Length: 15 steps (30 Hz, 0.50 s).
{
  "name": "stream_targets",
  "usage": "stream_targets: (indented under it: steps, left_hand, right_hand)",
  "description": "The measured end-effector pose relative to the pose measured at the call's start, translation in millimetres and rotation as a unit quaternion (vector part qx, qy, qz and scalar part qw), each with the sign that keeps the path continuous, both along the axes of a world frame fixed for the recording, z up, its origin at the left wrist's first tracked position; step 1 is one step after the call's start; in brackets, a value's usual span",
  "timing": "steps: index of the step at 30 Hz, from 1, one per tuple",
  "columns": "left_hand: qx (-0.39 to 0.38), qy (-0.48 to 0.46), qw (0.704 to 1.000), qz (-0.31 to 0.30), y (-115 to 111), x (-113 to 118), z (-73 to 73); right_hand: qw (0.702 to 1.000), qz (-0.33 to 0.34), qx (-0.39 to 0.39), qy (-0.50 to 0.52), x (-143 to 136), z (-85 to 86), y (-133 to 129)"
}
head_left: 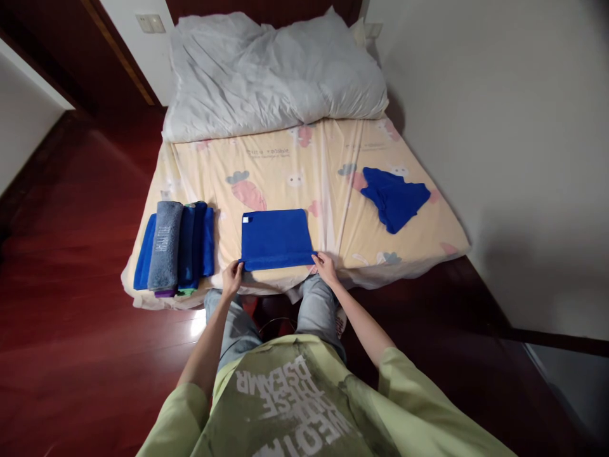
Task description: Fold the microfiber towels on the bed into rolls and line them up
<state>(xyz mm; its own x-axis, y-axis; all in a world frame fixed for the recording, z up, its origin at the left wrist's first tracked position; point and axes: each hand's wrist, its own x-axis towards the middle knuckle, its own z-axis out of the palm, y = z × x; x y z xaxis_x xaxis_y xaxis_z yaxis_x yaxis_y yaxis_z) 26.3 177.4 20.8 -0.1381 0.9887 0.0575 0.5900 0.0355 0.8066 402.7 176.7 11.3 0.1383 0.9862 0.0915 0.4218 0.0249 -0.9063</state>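
A blue towel (276,235) lies flat on the bed in front of me, its near edge folded over in a narrow strip. A small white label shows at its far left corner. My left hand (233,278) pinches the near left corner of the fold. At the near right corner, my right hand (325,267) is closed on the other end of the fold. To the left sits a pile of rolled towels, with a grey-blue rolled towel (165,247) on top of blue ones. A crumpled blue cloth (394,198) rests on the right part of the bed.
The bed (285,171) has a pale yellow sheet with carrot and rabbit prints. A large grey-white quilt (276,73) lies across its head end. A white wall (499,127) runs along the right, and dark red floor (71,254) spreads to the left.
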Motion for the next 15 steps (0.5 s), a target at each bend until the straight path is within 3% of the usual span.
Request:
stream_targets:
  steps: [6,15]
  left_hand:
    - [-0.024,0.034,0.999,-0.018,4.9,-5.9,0.3]
    - [-0.051,0.026,0.998,0.004,5.7,-5.7,0.3]
  right_hand:
    - [0.999,-0.037,-0.015,0.033,-0.6,-8.2,4.1]
    - [0.998,-0.048,-0.021,0.029,0.4,-15.1,8.8]
